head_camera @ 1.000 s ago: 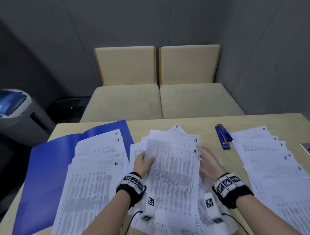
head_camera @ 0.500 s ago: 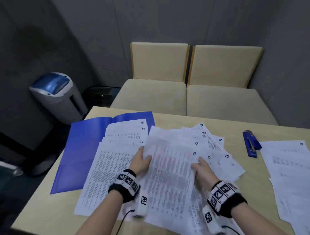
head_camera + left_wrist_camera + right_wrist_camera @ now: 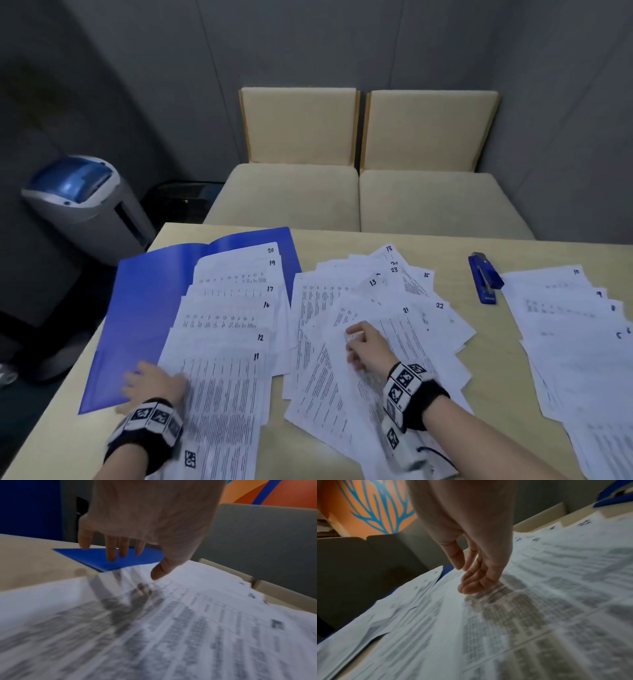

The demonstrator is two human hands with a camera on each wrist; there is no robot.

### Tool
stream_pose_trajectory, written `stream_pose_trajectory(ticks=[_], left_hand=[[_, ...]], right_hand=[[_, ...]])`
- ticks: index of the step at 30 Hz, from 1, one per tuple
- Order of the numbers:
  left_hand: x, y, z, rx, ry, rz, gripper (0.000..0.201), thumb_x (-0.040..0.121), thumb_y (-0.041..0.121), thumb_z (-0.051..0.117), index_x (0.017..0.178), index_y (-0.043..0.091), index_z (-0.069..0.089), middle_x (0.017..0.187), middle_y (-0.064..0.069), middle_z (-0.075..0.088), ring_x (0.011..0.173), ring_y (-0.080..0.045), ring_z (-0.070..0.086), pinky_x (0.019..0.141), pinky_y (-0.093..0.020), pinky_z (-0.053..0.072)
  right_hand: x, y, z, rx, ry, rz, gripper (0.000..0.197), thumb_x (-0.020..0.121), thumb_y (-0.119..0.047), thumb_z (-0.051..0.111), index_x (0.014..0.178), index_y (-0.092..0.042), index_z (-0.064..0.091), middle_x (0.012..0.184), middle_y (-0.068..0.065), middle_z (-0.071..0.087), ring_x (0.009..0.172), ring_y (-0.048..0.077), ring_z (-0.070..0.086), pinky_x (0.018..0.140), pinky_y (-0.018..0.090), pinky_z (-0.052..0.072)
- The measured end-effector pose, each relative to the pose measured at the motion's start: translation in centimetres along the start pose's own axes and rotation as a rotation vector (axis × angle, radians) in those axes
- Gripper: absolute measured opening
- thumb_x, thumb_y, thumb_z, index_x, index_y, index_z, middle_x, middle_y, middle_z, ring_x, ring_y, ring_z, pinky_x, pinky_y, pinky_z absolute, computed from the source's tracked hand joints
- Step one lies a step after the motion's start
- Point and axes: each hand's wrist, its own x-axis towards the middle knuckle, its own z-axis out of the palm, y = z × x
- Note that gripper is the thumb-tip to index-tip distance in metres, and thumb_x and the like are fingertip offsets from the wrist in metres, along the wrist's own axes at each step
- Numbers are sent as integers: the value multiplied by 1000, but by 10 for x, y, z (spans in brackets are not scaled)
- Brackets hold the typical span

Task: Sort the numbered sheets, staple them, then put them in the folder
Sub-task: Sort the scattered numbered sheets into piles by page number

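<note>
An open blue folder (image 3: 144, 308) lies at the table's left, with a fanned stack on it showing 20, 19, 17, 16, 12 and sheet 11 (image 3: 222, 394) on top. My left hand (image 3: 150, 382) is at that sheet's left edge. Its fingers hang straight over the folder (image 3: 89, 557) and its thumb touches the paper. A loose middle pile (image 3: 342, 301) shows 18, 23, 13, 15, 22 and 21. My right hand (image 3: 359, 344) rests its relaxed fingertips (image 3: 467, 588) on this pile and grips nothing. A third fan (image 3: 575, 329) with 10, 9, 8, 6, 5 lies at the right. The blue stapler (image 3: 484, 279) sits between the two piles.
The beige table (image 3: 496, 394) shows bare strips between the piles and along its left front edge. Two beige cushioned seats (image 3: 359, 198) stand behind it. A grey bin with a blue lid (image 3: 85, 202) is on the floor at the far left.
Sheets 11 and 12, held up in both hands over the middle pile, now lie on the left stack. The left hand moved left with them; the right hand let go and dropped onto the middle pile.
</note>
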Motion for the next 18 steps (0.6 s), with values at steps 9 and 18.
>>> stream_pose_trajectory(ticks=[9, 18], left_hand=[[-90, 183, 48, 45, -5, 986, 48, 89, 18, 53, 136, 17, 43, 135, -9, 40, 123, -27, 41, 98, -42, 38], [-127, 307, 118, 199, -285, 1183, 57, 90, 33, 54, 141, 17, 32, 140, -6, 36, 126, -25, 39, 101, -42, 40]], right_hand=[[28, 9, -119, -141, 509, -8, 18, 94, -6, 41, 100, -13, 56, 97, 12, 62, 77, 27, 56, 69, 35, 47], [82, -18, -177, -240, 500, 23, 41, 96, -12, 43, 136, -7, 46, 137, 12, 51, 125, 29, 49, 106, 36, 38]])
